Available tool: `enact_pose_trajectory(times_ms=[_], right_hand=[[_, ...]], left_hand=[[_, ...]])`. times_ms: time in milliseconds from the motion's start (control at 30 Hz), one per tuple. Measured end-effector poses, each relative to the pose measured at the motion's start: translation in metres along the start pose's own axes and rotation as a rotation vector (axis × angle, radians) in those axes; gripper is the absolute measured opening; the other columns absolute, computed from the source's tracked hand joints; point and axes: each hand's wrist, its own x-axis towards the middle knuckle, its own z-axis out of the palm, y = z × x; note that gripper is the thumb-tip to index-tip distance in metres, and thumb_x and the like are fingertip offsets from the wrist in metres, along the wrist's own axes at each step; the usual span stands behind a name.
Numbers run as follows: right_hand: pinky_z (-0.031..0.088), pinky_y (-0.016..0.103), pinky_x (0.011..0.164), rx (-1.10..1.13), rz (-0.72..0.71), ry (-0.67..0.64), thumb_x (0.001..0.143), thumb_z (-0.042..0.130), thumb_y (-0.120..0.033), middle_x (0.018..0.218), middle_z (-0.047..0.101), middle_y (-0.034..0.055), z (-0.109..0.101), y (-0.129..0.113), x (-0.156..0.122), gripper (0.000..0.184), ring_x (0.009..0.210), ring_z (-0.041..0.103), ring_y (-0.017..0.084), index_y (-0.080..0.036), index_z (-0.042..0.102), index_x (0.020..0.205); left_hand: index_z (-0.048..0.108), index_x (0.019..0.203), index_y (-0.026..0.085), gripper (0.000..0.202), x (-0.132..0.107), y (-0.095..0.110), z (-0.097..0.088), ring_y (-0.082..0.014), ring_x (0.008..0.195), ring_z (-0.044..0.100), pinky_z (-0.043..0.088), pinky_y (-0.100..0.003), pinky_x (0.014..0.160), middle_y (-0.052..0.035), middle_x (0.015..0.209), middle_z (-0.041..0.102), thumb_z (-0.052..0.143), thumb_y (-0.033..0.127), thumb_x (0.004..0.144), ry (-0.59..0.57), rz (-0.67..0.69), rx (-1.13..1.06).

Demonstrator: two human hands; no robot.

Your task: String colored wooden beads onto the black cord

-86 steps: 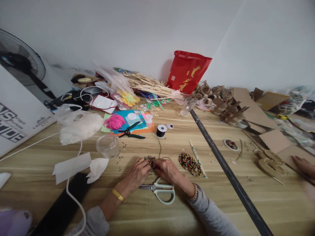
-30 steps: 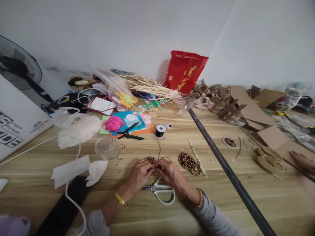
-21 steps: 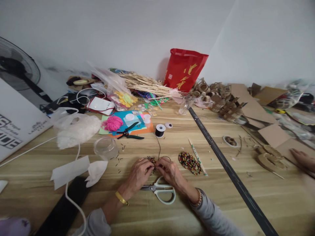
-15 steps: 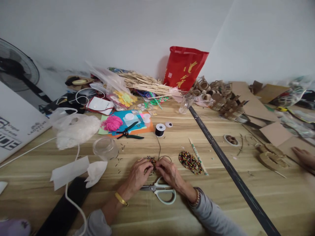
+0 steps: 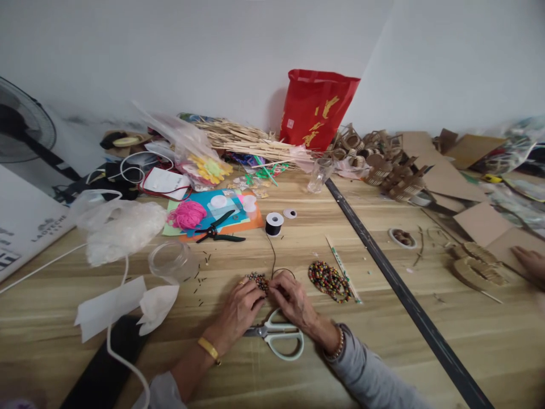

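At the table's front, my left hand (image 5: 240, 304) has its fingers curled over a small bunch of coloured bead strings (image 5: 258, 279), partly hiding them. Close beside it, my right hand (image 5: 293, 298) pinches a thin black cord (image 5: 273, 253) at the edge of the beads; the fingertips hide the exact grip. That cord runs back to a white-ended spool (image 5: 274, 224) and makes a small loop over my right fingers. Scissors with pale handles (image 5: 285, 341) lie below my hands. To the right rests a coil of multicoloured beads (image 5: 330, 281) beside a green-and-white stick (image 5: 343, 267).
Black-handled pliers (image 5: 219, 230) and pink yarn (image 5: 187, 215) lie on coloured sheets. A clear jar (image 5: 172, 261) and paper pieces (image 5: 113, 307) are at left. A black strip (image 5: 395, 284) crosses the table. Another person's hand (image 5: 528, 261) shows at the right edge.
The view has shifted slightly. My left hand has drawn back a little from the beads, so more of them show. My right hand keeps its pinch near the cord.
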Motion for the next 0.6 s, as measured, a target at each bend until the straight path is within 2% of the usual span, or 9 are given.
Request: enact_pose_trajectory(times_ms=[267, 433, 600], right_hand=[[0.044, 0.028, 0.064, 0.008, 0.017, -0.02, 0.094, 0.049, -0.018, 0.076, 0.055, 0.0035, -0.0014, -0.0016, 0.0019, 0.013, 0.073, 0.054, 0.018, -0.02, 0.056, 0.083], [0.044, 0.029, 0.065, 0.003, 0.008, -0.022, 0.094, 0.048, -0.018, 0.077, 0.057, 0.0043, -0.002, -0.0006, 0.002, 0.013, 0.076, 0.055, 0.018, -0.02, 0.056, 0.083], [0.044, 0.029, 0.065, 0.006, -0.008, -0.017, 0.094, 0.048, -0.019, 0.076, 0.057, 0.0042, -0.0013, 0.0002, 0.0023, 0.015, 0.075, 0.055, 0.018, -0.02, 0.056, 0.081]], left_hand=[[0.067, 0.08, 0.017, 0.013, -0.0004, 0.0007, 0.0012, -0.0227, 0.081, 0.059, 0.048, -0.04, 0.08, -0.0051, 0.079, 0.065, 0.057, 0.015, 0.088, -0.038, 0.004, 0.104], [0.067, 0.078, 0.018, 0.021, 0.0019, 0.0021, 0.0019, -0.0219, 0.078, 0.058, 0.048, -0.039, 0.079, -0.0045, 0.075, 0.064, 0.051, 0.015, 0.091, -0.022, 0.028, 0.132], [0.067, 0.075, 0.017, 0.017, 0.0039, 0.0032, 0.0022, -0.0222, 0.078, 0.059, 0.05, -0.038, 0.076, -0.0054, 0.076, 0.066, 0.055, 0.012, 0.086, 0.016, 0.044, 0.126]])
